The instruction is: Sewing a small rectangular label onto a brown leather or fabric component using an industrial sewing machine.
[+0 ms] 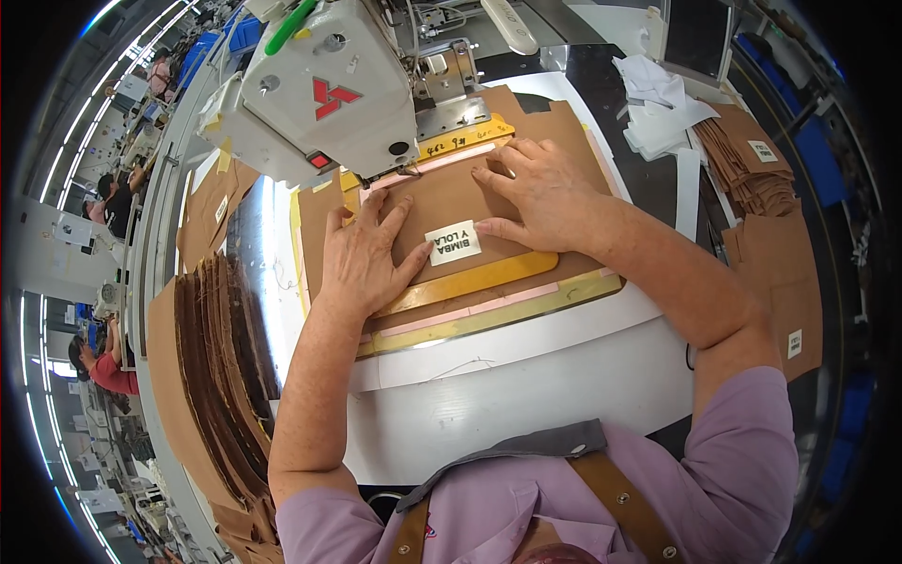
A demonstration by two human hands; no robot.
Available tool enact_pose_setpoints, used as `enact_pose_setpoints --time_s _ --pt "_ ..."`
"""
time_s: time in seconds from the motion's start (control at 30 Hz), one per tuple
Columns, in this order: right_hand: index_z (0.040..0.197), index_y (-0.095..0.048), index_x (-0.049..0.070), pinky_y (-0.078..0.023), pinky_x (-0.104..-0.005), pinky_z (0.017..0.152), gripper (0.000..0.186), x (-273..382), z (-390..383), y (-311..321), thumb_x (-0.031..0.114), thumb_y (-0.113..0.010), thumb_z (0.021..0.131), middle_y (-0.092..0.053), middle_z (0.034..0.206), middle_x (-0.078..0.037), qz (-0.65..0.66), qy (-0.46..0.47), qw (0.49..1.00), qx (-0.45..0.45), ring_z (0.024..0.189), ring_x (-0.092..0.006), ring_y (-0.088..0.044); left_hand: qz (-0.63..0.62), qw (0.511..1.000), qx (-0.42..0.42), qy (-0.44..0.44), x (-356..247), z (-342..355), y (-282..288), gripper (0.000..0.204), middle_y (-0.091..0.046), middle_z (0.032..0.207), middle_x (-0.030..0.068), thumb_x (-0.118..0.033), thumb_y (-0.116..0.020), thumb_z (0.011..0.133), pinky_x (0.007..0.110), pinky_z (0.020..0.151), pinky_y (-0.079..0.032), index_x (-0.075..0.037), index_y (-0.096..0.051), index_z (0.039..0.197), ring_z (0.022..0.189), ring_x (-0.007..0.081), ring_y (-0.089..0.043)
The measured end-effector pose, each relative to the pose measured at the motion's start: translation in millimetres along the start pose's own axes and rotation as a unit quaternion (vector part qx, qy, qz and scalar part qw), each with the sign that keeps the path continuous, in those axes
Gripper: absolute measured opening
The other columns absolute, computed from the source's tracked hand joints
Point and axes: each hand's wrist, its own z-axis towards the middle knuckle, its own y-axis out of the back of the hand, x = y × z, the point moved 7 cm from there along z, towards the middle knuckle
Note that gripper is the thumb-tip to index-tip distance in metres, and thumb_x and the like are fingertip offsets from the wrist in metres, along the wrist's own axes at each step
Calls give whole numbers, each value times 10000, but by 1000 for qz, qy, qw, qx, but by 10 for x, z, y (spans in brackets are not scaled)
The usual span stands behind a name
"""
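A brown flat piece (440, 202) lies in a yellow template frame (489, 276) with pink strips, beneath the head of a white sewing machine (282, 103). A cream printed label (454, 242) sits on the piece. My left hand (371, 249) rests with spread fingers on the piece's left part, thumb touching the label's left side, fingertips just below the needle area. My right hand (536, 193) is on the upper right part, fingers bent but apart along the upper yellow bar, thumb at the label's right edge. Neither hand grips anything visible.
Stacked brown pieces stand at the left (211, 367) and right (742, 164). White scraps (658, 103) lie at upper right beside a dark-screened panel (693, 38). A white sheet (507, 343) lies under the template. Co-workers (108, 362) sit at machines along the far left.
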Motion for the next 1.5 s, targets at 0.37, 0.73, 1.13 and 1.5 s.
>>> enact_pose_setpoints --time_s 0.37,0.73,1.13,1.5 --pt "1320 -606 -3 -410 -381 983 709 143 105 -95 606 -503 972 -594 1317 -123 -23 30 999 -11 1250 -241 -507 -1 999 4 33 210 -89 11 630 -574 1404 127 -537 -591 904 427 1041 -368 -136 -591 1390 1159 297 -572" --pt "1353 -597 -1 -341 -387 1090 693 313 257 -87 575 -513 977 -569 1398 -107 26 35 998 42 1326 -244 -461 25 998 -41 38 446 -231 -17 665 -618 1345 130 -537 -598 894 404 1023 -370 -81 -594 1379 1133 263 -593" --pt "1351 -596 3 -388 -376 1009 661 522 397 -176 543 -496 983 -600 1331 -76 32 78 996 -42 1227 -219 -507 8 996 -26 82 690 -371 -7 665 -629 1320 113 -547 -586 897 408 1022 -376 -70 -616 1360 1104 284 -569" --pt "1305 -630 5 -384 -395 1037 581 526 393 -180 461 -554 955 -621 1313 -82 71 70 992 -76 1231 -239 -509 16 998 -43 33 370 -75 -7 427 -677 1206 86 -326 -618 935 431 1029 -390 -71 -664 1274 1020 244 -654"
